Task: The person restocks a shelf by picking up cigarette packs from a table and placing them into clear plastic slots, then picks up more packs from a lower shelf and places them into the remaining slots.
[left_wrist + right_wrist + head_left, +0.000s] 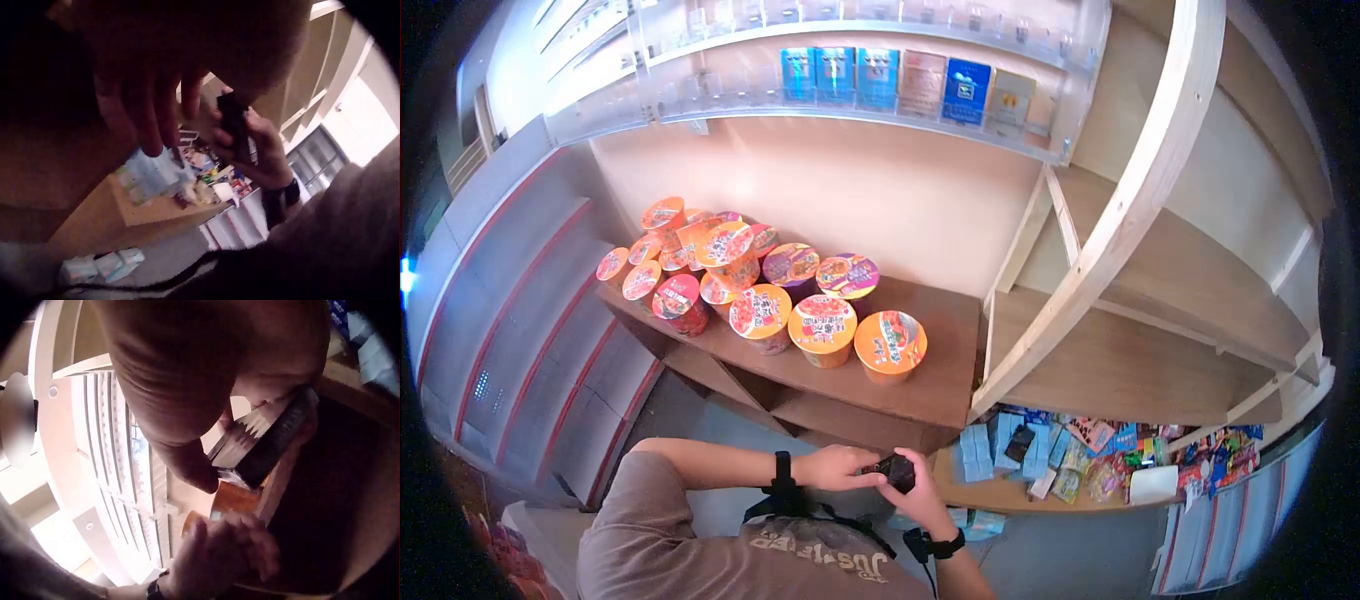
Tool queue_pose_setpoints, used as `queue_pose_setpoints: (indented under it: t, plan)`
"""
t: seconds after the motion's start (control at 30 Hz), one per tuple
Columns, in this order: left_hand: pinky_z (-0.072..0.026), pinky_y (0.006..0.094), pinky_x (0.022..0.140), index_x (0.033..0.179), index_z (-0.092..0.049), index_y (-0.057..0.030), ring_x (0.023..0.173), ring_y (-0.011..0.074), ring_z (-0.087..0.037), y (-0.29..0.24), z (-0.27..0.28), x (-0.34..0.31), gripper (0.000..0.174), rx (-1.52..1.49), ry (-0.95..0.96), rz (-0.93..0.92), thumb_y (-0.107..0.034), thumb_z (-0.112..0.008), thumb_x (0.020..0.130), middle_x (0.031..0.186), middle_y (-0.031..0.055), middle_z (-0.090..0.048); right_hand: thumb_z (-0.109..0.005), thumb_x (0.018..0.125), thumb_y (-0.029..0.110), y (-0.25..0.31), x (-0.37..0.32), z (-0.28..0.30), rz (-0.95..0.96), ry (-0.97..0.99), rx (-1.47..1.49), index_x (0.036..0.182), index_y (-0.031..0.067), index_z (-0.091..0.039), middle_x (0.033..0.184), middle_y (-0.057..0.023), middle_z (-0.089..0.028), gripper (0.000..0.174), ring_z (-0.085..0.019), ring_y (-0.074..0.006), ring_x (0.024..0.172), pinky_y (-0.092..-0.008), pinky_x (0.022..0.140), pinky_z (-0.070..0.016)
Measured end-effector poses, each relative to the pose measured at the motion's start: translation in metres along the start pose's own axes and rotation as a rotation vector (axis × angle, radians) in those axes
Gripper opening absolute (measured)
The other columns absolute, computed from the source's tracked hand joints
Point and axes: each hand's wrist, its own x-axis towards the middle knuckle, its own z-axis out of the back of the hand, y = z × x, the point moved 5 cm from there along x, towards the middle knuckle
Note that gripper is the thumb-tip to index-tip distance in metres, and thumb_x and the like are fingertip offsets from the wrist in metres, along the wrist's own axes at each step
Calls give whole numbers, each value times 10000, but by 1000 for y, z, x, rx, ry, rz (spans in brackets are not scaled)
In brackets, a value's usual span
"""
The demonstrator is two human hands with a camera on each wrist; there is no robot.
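My right hand (917,508) grips a small black box (275,440) with a silvery jagged pattern on one face and lettering along its dark side. Thumb and fingers press on opposite edges of it in the right wrist view. Seen from the head, the box is held low in front of the shirt. The left hand (832,468) is close beside it, its fingertips overlapping the box in that view. In the right wrist view, the left hand (215,556) appears apart from the box, fingers loosely extended and nothing in them.
Instant noodle cups (825,330) stand, some stacked, on a brown cabinet (945,345). Above hangs a clear shelf (750,115) with several small boxes. To the right, a wooden frame (1100,240) rises over a low board with blue packs (1008,440) and mixed snack packets (1100,475).
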Motion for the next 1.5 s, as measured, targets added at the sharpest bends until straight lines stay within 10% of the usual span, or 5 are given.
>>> queue_pose_setpoints:
  t: [0.23, 0.4, 0.7, 1.27, 1.5]
  plan:
    - [-460, 444, 588, 881, -619, -8, 684, 354, -613, 6, 36, -21, 414, 73, -183, -42, -417, -609, 944, 746, 182, -598, -824, 772, 260, 36, 16, -28, 66, 17, -54, 1337, 58, -462, 1230, -186, -537, 700, -548, -336, 1162, -411, 981, -446]
    - [-498, 427, 617, 958, -630, -30, 710, 331, -637, 19, 63, -51, 372, 147, -217, -75, -400, -610, 933, 804, 176, -632, -605, 983, 234, 33, 20, -58, -24, 42, 182, 1263, 27, -545, 1043, -121, -619, 353, -613, -182, 938, -312, 847, -491]
    - [-500, 364, 579, 1124, -572, -37, 655, 238, -650, 31, 138, -122, 370, 2, -188, 38, -351, -641, 942, 765, 129, -641, -653, 944, 99, 84, 81, -118, 36, 22, 213, 1269, 26, -552, 973, -53, -648, 348, -626, -91, 849, -247, 742, -520]
    - [-508, 365, 567, 1050, -601, -68, 654, 247, -650, 20, 322, -247, 286, 233, -352, -238, -311, -676, 920, 797, 118, -610, -738, 886, 237, 249, 202, -219, 447, 196, -225, 1136, 27, -623, 930, -96, -672, 347, -651, -183, 801, -309, 706, -526]
    - [-509, 390, 811, 1130, -566, -55, 925, 274, -632, -8, 409, -217, 385, 361, -393, -356, -341, -684, 900, 969, 115, -631, -670, 914, 95, 330, 263, -166, 612, 37, -384, 1116, 14, -606, 1030, -83, -644, 226, -620, -163, 884, -300, 782, -508]
